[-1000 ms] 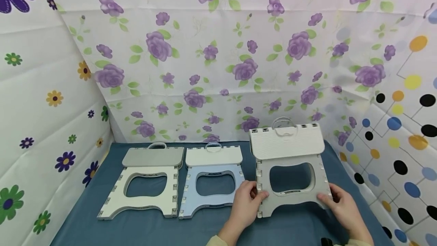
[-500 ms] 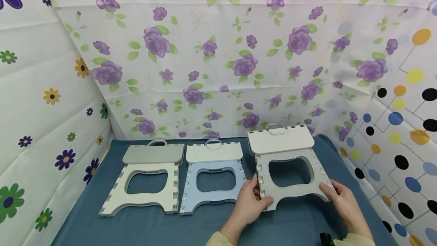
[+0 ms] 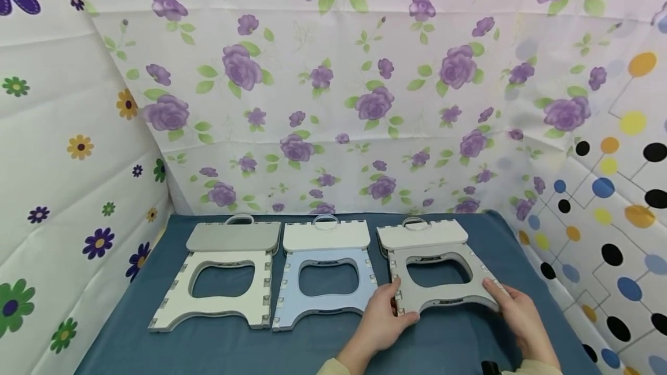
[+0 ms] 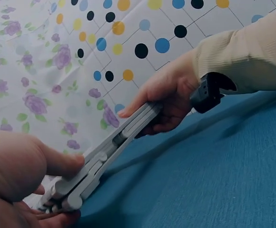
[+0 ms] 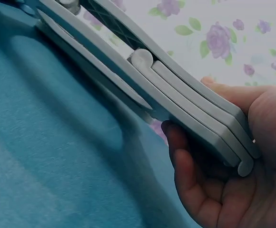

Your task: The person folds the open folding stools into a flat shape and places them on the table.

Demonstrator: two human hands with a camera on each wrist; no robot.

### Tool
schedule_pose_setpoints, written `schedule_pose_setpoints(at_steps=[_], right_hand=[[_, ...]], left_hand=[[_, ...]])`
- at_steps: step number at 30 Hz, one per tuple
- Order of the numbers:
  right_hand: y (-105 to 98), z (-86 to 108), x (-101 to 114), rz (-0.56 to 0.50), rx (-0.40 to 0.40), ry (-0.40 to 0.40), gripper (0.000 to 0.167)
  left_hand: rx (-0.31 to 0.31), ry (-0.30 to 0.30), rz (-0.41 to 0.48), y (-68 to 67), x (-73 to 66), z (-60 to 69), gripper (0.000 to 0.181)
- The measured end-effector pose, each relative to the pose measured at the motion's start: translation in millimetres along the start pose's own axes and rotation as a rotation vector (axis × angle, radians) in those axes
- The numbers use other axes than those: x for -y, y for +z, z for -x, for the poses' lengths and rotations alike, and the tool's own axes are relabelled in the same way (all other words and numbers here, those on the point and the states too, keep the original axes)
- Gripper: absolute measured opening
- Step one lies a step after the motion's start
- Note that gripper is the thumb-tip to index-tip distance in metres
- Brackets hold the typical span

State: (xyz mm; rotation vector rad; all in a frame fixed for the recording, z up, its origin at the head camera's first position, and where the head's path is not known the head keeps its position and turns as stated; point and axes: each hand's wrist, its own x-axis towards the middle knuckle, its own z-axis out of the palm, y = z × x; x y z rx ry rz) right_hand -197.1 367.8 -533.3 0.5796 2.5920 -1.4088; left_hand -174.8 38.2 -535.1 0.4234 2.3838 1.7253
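A folded step stool (image 3: 448, 293) with grey legs and a white top slants over the cloth at the right of the row, its near end raised. My left hand (image 3: 379, 318) grips its near left leg, thumb on top and fingers beneath. On the near right leg, my right hand (image 3: 523, 318) holds the same way. In the right wrist view the fingers (image 5: 188, 175) curl under the folded leg panels (image 5: 195, 114). Seen from the left wrist, the stool's folded edge (image 4: 114, 147) runs between both hands, with a shadow on the cloth below.
A folded blue stool (image 3: 325, 300) with a white top lies just left of the held one. Farther left lies a folded cream stool (image 3: 224, 307) with a grey top. Blue cloth (image 3: 292, 357) covers the table. Flowered and dotted curtains (image 3: 339, 103) enclose the back and sides.
The grey-legged stool has come down from a raised tilt to nearly flat, its handle end dropping level with the other stools. Both hands have kept their grip on its legs.
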Motion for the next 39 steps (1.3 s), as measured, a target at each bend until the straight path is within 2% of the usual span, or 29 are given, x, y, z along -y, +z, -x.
schedule_pose_setpoints(at_steps=[5, 11, 16, 20, 25, 27, 29, 31, 33, 35, 36, 38, 39], right_hand=[[2.3, -4.2, -3.6, 0.028, 0.003, 0.008, 0.116], [2.2, -4.9, -5.8, 0.091, 0.033, 0.043, 0.126], [1.2, -5.1, -4.4, 0.079, 0.035, 0.043, 0.124], [2.0, -6.8, -1.2, 0.076, 0.033, 0.014, 0.117], [5.7, -11.3, 3.7, 0.097, 0.002, -0.031, 0.106], [5.7, -12.1, 6.1, 0.11, -0.017, -0.054, 0.101], [5.1, -11.2, 9.7, 0.133, -0.055, -0.083, 0.096], [4.6, -9.1, 15.9, 0.175, -0.111, -0.115, 0.09], [2.0, -5.8, 23.3, 0.232, -0.157, -0.156, 0.084], [-1.7, -2.9, 32.3, 0.293, -0.188, -0.21, 0.081], [-3.6, -2.0, 37.5, 0.324, -0.193, -0.253, 0.08], [-5.6, -2.4, 48.8, 0.388, -0.187, -0.367, 0.08], [-4.9, -3.4, 55.4, 0.426, -0.178, -0.426, 0.081]], left_hand=[[0.05, 0.01, -0.146, 7.3, -0.2, -3.4, 0.068], [0.07, 0.035, -0.284, 17.8, -2.2, -3.9, 0.062], [0.072, 0.056, -0.377, 23.9, -6.5, -0.8, 0.059], [0.043, 0.1, -0.438, 27.3, -7.3, 2.7, 0.057], [-0.007, 0.211, -0.782, 31.3, -3.3, 3.1, 0.062], [-0.011, 0.254, -0.865, 32.3, -1.5, 2.3, 0.065], [0.0, 0.274, -0.807, 30.0, -1.5, 1.5, 0.065], [0.0, 0.282, -0.663, 22.9, -4.1, 0.9, 0.058], [0.008, 0.285, -0.489, 9.5, -6.7, -0.2, 0.05], [0.006, 0.275, -0.363, -10.0, -9.8, 0.1, 0.045], [0.005, 0.278, -0.334, -22.0, -10.2, 0.1, 0.045], [0.018, 0.276, -0.334, -50.7, -9.2, -0.2, 0.048], [0.021, 0.27, -0.363, -66.4, -8.4, -0.5, 0.052]])
